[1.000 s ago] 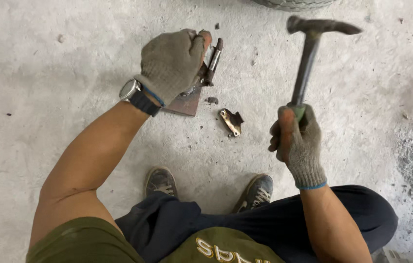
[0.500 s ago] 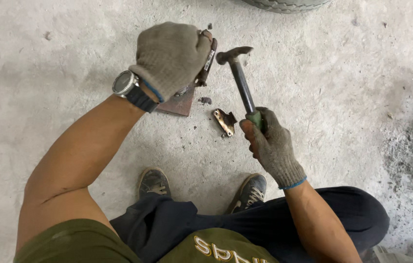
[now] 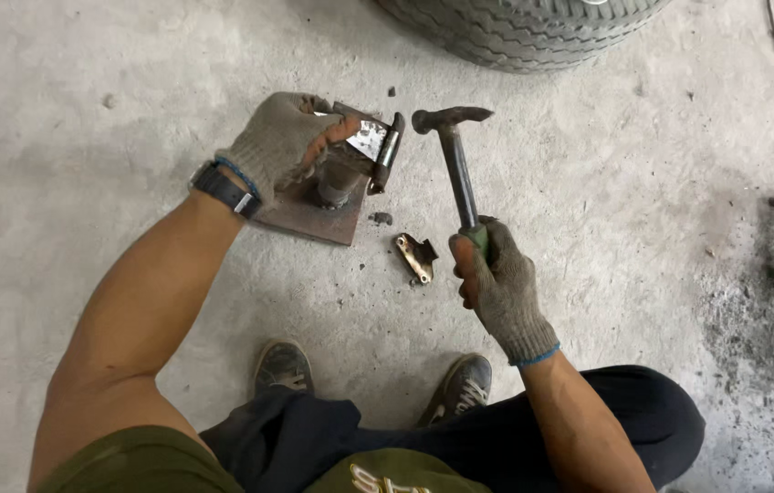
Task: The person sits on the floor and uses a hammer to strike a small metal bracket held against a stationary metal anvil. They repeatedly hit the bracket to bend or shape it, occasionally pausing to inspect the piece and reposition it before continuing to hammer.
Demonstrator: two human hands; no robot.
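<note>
Apparently mid-job, the left hand grips a metal part on the rusty plate, the right hand clenches a hammer just beside it, unstruck yet.

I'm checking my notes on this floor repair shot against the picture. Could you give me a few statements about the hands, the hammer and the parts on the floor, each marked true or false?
1. The right hand grips a hammer by its green handle end. True.
2. The left hand is bare. False: it wears a grey knit glove, with a watch at the wrist.
3. The left hand rests on a metal part that sits on a rusty plate. True.
4. The small brass-coloured bracket lies on the rusty plate. False: it lies on the concrete floor, beside the plate.
5. A tyre lies at the top edge. True.
</note>
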